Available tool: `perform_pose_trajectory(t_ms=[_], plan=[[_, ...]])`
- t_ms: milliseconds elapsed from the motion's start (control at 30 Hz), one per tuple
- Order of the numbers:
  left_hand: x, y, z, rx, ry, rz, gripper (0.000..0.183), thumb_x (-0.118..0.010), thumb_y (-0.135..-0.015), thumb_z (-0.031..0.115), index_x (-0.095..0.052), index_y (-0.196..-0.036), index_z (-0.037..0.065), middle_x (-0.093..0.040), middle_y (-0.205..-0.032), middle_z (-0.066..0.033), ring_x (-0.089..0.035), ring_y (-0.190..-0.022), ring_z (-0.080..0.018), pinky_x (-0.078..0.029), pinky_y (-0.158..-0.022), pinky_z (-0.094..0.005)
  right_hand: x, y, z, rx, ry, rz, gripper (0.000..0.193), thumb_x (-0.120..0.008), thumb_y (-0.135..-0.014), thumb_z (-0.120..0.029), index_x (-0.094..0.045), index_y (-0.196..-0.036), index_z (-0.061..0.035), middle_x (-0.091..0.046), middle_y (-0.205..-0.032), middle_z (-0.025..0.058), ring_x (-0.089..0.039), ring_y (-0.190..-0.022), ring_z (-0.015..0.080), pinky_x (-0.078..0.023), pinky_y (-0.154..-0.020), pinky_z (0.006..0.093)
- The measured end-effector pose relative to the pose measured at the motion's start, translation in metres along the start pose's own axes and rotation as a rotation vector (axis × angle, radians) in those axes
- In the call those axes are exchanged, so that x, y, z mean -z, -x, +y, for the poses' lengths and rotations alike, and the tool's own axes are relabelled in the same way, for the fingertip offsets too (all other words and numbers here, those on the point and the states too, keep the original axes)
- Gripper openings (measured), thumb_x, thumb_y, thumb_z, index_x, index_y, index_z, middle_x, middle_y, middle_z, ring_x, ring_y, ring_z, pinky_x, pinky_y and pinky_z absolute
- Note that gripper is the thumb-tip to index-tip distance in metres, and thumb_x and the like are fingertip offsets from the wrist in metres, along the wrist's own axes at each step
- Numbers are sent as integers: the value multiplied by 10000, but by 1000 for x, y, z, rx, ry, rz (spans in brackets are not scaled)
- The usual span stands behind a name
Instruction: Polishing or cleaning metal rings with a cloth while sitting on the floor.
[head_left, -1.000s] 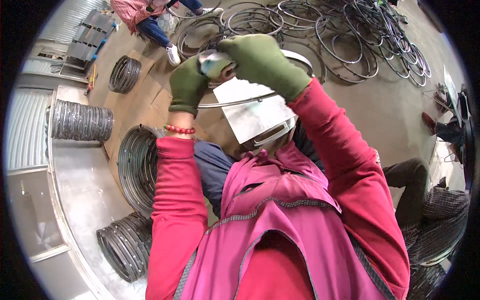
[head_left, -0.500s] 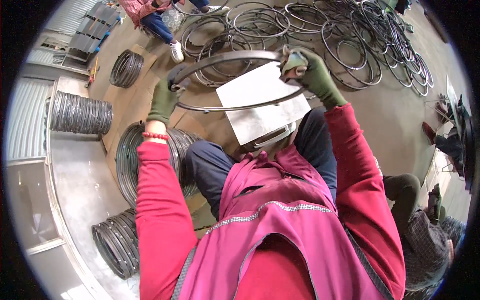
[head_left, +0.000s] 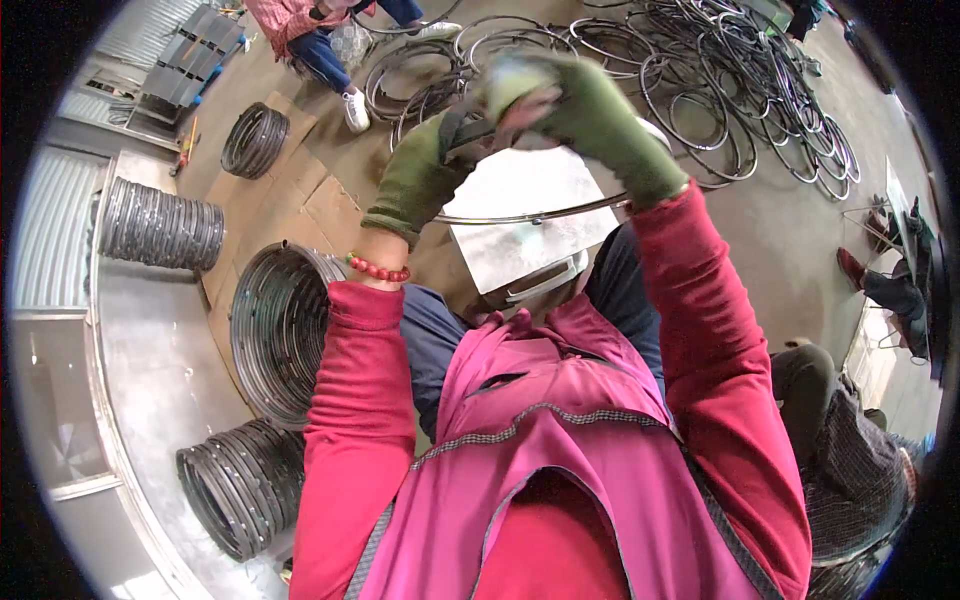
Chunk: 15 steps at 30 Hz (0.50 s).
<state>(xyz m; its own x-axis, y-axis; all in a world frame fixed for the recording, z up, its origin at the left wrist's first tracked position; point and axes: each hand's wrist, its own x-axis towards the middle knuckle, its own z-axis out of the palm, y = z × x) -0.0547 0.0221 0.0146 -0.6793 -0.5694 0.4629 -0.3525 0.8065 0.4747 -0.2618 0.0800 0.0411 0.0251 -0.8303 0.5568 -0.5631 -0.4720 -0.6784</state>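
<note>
My left hand point(head_left: 425, 170), in a green fingerless glove and with a red bead bracelet at its wrist, is closed on a thin dark metal ring point(head_left: 540, 217), like a wheel rim. Next to it, my right hand point(head_left: 570, 115), gloved the same way, is curled at the ring's far side; its fingertips are smeared by motion. The ring's near arc shows over a white board point(head_left: 500, 250) between my knees, while the hands hide much of its far side.
Bundles of rings stand at my left: one by my knee point(head_left: 275, 330), one nearer point(head_left: 240, 490), one by the wall point(head_left: 160, 225), one on cardboard point(head_left: 255, 140). Loose rings point(head_left: 720, 90) lie heaped ahead. One person point(head_left: 320, 50) is ahead, another point(head_left: 850, 470) at my right.
My hands have come together at the ring's far side, the left moving right and the right moving left and up. The ring has turned and shifted right in them.
</note>
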Motion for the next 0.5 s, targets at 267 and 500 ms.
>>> perform_pose_trajectory(t_ms=[267, 500], plan=[[2, 31, -30, 125, 115, 154, 423, -559, -692, -100, -548, -1098, 20, -620, -973, -119, -601, -922, -228, -465, -802, -305, 77, 25, 12, -43, -416, 4, 304, -658, -744, -133, -596, -1026, -39, -613, -919, 25, -561, -819, 81, -481, -728, 236], [19, 15, -18, 183, -126, -29, 435, -633, -686, 1, -548, -1111, 33, -610, -988, -152, -590, -911, -307, -475, -775, -351, -25, 12, -9, 10, 787, -103, 208, -677, -681, -276, -643, -835, -142, -648, -751, 40, -648, -716, 218, -489, -618, 341]])
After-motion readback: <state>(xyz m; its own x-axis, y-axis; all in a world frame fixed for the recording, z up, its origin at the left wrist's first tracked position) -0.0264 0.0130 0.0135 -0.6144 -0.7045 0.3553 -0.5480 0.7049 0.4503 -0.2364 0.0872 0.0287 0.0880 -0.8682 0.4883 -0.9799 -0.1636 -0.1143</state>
